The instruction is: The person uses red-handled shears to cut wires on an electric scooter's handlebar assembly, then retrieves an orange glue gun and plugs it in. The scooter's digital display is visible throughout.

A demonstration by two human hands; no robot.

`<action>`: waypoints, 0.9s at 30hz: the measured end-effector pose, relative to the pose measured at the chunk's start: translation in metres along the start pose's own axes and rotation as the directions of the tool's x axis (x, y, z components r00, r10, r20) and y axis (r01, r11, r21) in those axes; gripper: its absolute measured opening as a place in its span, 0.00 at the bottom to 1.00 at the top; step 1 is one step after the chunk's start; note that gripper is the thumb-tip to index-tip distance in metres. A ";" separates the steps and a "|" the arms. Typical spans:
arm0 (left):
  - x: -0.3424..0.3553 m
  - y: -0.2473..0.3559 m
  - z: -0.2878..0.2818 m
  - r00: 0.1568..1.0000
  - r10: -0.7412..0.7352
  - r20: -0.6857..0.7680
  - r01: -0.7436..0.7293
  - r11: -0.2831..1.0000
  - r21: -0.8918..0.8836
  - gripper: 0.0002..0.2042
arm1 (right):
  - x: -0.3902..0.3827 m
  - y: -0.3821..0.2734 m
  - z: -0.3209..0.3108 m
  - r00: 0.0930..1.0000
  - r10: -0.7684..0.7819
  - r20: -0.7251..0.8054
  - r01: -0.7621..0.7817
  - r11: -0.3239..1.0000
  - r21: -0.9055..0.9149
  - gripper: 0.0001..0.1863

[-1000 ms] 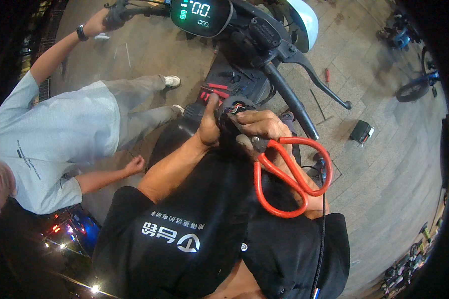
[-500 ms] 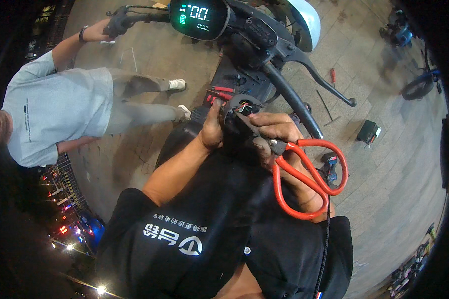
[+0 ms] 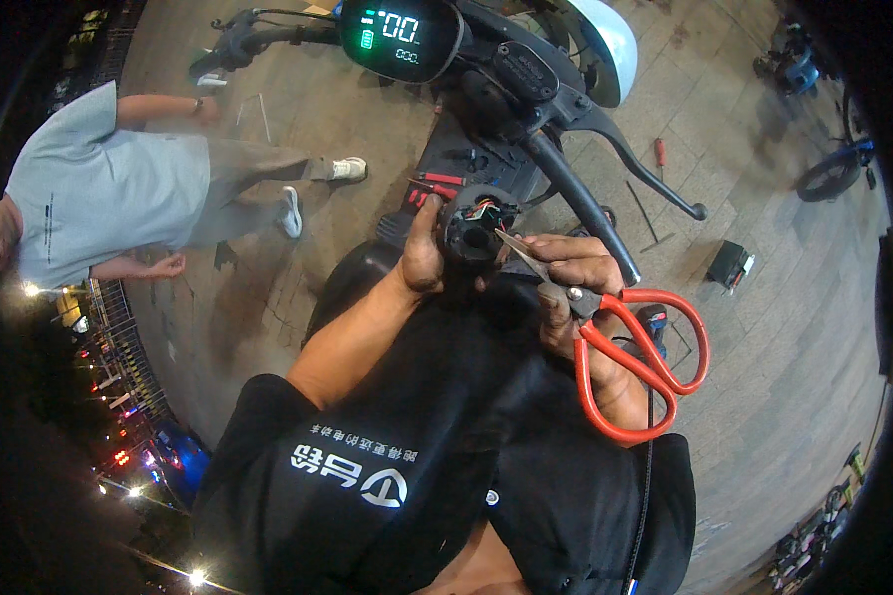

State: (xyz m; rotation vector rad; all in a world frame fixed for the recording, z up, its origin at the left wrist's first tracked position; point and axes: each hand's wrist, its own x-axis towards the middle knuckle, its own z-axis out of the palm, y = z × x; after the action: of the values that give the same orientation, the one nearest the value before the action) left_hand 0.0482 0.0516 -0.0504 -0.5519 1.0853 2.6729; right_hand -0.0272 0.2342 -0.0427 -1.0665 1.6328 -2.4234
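Observation:
My left hand (image 3: pixel 424 256) is closed around a round black switch housing (image 3: pixel 456 236), held in front of my apron. The housing's open side faces up, and thin coloured wires (image 3: pixel 485 210) show inside it. In my right hand (image 3: pixel 577 270) is a pair of scissors (image 3: pixel 583 382) with big red looped handles. My fingers grip them around the blades and pivot, not through the loops. The blade tips point up and left, close beside the housing's right edge. Whether they touch it I cannot tell.
Above my hands is a scooter handlebar (image 3: pixel 580 198) with a brake lever (image 3: pixel 625 149) and a lit display (image 3: pixel 400 38). Red-handled pliers (image 3: pixel 437 184) lie on the footboard. A screwdriver (image 3: pixel 661 152), a dark box (image 3: pixel 729 264) and a power drill (image 3: pixel 653 322) sit on the paving. A person (image 3: pixel 109 188) stands at left.
The scissors and my right hand have shifted right and slightly down, uncovering the housing's opening. The person at left has let go of the handlebar grip and moved a leg.

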 end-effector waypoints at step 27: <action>0.012 0.022 -0.004 0.992 -0.047 0.114 0.055 0.996 -0.076 0.41 | 0.009 -0.006 0.002 0.999 -0.021 0.047 0.024 0.998 -0.056 0.14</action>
State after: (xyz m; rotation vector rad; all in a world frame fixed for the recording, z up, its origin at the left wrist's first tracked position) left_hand 0.0312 0.0338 -0.0440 -0.4305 0.9263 2.6759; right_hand -0.0310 0.2316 -0.0322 -1.1464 1.6931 -2.3610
